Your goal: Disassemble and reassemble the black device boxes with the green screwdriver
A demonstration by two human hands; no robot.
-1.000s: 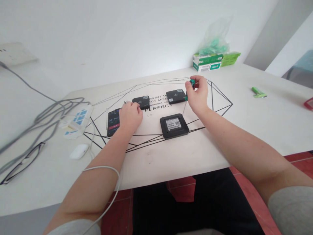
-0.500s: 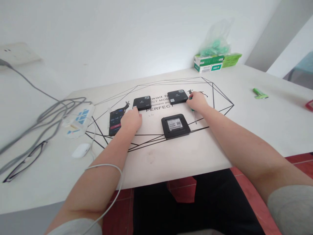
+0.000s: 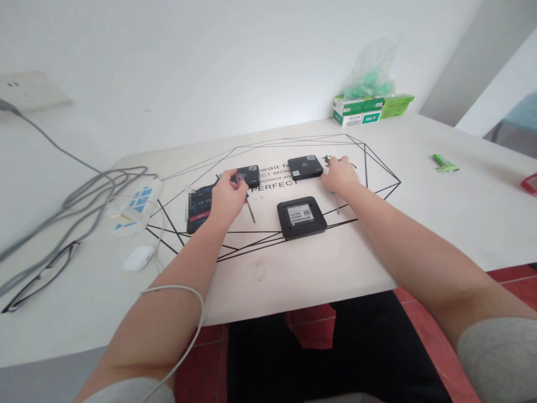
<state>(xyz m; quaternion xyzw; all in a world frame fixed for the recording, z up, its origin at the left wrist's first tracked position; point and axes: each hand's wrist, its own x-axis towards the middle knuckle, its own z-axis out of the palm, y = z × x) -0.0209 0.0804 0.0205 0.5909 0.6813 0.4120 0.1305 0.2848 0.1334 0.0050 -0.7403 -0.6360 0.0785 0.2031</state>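
My left hand is closed round a screwdriver, its metal shaft pointing down toward the table. Just behind that hand sits a flat black box, partly covered by my fingers. My right hand is closed over a second screwdriver; only a sliver of green and the thin shaft show below the fingers. Left of it another black box lies with its logo side up. Nearer to me rests a black box with a white label on its upper face.
A phone showing a timer lies beside my left forearm. Glasses, a white earphone case and grey cables are on the left. Green-and-white boxes stand at the back; a green packet lies right.
My left hand has lifted and turned, and a screwdriver now shows in it. My right hand has shifted slightly and covers more of the green handle. The black boxes stay put.
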